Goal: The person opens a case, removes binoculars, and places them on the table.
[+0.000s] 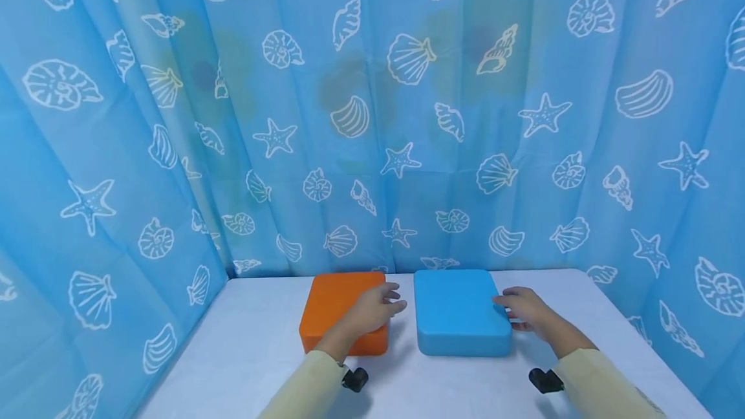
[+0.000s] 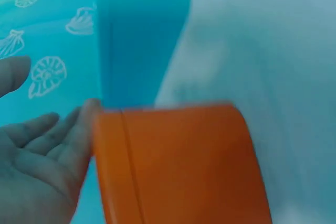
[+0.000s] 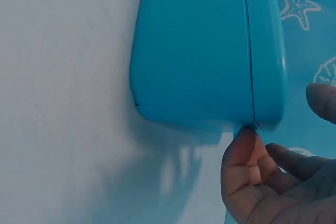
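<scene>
An orange box [image 1: 330, 302] with rounded corners sits on the white table at the left. My left hand [image 1: 374, 308] is at its right side, fingers extended toward the gap between the boxes. In the left wrist view, a thin lid seam runs along the orange box [image 2: 184, 166], and a finger appears to meet its edge. To the right lies a light blue box [image 1: 456, 306], also closed. My right hand [image 1: 526, 309] is by its right side; the right wrist view shows a fingertip [image 3: 244, 142] at the blue box's [image 3: 194, 51] lid seam, apparently touching. Neither hand grips anything.
A white cloth covers the table [image 1: 250, 322], whose back edge lies just behind both boxes. Blue curtains [image 1: 372, 115] with white shell and starfish prints hang behind it and along the left and right. Black wrist devices [image 1: 355, 380] are worn below both hands.
</scene>
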Action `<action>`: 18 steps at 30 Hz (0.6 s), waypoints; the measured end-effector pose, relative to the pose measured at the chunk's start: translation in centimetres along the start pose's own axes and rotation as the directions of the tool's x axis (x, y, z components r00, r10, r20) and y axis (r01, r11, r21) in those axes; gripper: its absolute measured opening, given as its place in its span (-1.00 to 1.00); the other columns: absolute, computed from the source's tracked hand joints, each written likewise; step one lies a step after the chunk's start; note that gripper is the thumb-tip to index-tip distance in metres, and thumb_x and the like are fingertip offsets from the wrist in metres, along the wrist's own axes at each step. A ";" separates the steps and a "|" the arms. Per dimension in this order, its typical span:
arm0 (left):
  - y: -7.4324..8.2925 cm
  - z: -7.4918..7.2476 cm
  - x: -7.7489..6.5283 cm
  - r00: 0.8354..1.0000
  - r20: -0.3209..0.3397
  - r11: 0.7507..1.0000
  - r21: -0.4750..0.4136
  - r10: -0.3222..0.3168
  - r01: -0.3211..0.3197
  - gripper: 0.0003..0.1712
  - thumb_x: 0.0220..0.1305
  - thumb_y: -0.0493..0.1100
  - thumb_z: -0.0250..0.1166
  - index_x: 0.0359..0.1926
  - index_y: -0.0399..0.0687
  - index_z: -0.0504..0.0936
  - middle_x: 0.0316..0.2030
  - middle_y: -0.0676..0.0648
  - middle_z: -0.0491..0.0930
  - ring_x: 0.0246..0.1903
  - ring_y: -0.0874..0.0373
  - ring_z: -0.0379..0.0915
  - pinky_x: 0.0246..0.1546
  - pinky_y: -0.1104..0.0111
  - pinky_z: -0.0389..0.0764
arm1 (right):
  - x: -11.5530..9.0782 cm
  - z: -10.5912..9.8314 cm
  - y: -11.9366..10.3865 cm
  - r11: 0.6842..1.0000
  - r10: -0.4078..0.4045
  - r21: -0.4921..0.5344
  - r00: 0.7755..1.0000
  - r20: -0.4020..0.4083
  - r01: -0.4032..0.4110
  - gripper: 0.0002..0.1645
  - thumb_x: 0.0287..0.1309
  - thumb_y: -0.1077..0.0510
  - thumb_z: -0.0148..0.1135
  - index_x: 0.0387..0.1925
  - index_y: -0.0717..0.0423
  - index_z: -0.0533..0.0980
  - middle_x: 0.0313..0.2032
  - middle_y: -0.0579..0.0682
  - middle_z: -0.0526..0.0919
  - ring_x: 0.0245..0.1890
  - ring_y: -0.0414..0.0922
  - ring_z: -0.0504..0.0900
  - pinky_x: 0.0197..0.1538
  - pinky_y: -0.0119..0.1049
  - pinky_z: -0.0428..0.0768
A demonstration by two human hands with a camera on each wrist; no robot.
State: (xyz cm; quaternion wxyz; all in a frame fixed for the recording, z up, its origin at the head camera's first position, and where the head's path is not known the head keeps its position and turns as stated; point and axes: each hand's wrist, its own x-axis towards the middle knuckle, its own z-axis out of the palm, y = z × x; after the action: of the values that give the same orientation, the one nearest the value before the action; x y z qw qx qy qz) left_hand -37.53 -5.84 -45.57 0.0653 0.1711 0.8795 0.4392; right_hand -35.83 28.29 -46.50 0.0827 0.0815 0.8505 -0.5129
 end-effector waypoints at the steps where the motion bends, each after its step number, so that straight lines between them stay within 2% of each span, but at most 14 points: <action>1: 0.3 0.2 0.1 1.000 0.022 0.999 -0.031 -0.016 0.016 -0.30 0.28 0.17 0.28 0.33 -0.02 0.39 0.06 0.02 0.56 -0.09 0.10 0.56 -0.02 0.05 0.58 | 0.2 -0.1 0.0 1.000 0.014 0.006 1.000 0.005 -0.014 -0.13 0.34 -0.06 0.09 0.33 0.53 0.05 0.23 0.51 0.23 0.15 0.39 0.35 0.04 0.11 0.55; 4: 1.0 1.0 0.5 0.994 0.092 0.989 -0.136 -0.053 0.065 -0.26 0.28 0.13 0.30 0.36 -0.07 0.34 0.06 -0.04 0.56 -0.15 0.08 0.59 -0.03 0.01 0.58 | 0.6 -0.3 -0.1 0.998 0.048 0.025 0.999 0.014 -0.049 -0.12 0.34 -0.05 0.09 0.34 0.54 0.02 0.23 0.51 0.20 0.16 0.40 0.32 0.06 0.13 0.53; 7: 1.5 1.8 0.9 0.990 0.119 0.969 -0.225 -0.075 0.101 -0.26 0.29 0.05 0.31 0.37 -0.16 0.30 0.05 -0.09 0.56 -0.11 0.02 0.58 -0.03 0.01 0.58 | 0.8 -0.4 -0.4 0.995 0.072 0.071 0.997 0.012 -0.073 -0.13 0.36 -0.04 0.06 0.35 0.52 0.00 0.23 0.49 0.21 0.18 0.39 0.30 0.09 0.13 0.50; 10: 2.0 2.2 1.3 0.986 0.120 0.950 -0.279 -0.114 0.143 -0.26 0.31 0.03 0.30 0.36 -0.23 0.29 0.01 -0.13 0.57 -0.05 -0.04 0.56 -0.02 0.02 0.58 | 1.0 -0.4 -0.9 0.989 0.072 0.131 0.997 0.015 -0.073 -0.15 0.38 -0.05 0.02 0.36 0.51 0.01 0.24 0.48 0.21 0.20 0.37 0.29 0.13 0.13 0.48; 14: 2.3 2.7 1.7 0.973 0.105 0.933 -0.279 -0.204 0.226 -0.23 0.29 0.09 0.30 0.35 -0.24 0.30 -0.02 -0.15 0.56 -0.05 -0.05 0.55 0.02 0.00 0.54 | 1.2 -0.4 -1.3 0.981 0.068 0.181 0.998 0.008 -0.068 -0.14 0.41 -0.08 -0.01 0.38 0.49 -0.01 0.26 0.45 0.19 0.22 0.35 0.28 0.16 0.10 0.46; 18: 2.4 3.2 2.3 0.962 0.060 0.911 -0.310 -0.267 0.272 -0.21 0.28 0.11 0.30 0.34 -0.29 0.31 0.01 -0.20 0.53 -0.06 -0.05 0.55 0.03 0.02 0.54 | 1.0 -0.4 -1.3 0.974 0.084 0.214 0.996 -0.015 -0.079 -0.14 0.40 -0.08 0.01 0.39 0.48 -0.01 0.25 0.43 0.23 0.20 0.31 0.32 0.12 0.02 0.51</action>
State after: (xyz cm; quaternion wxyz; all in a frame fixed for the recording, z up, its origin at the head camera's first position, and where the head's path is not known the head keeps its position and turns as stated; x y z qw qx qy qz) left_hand -38.19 -1.27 -45.55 0.1587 0.0392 0.8128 0.5592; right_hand -37.15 28.08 -45.43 0.0844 0.1309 0.7874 -0.5964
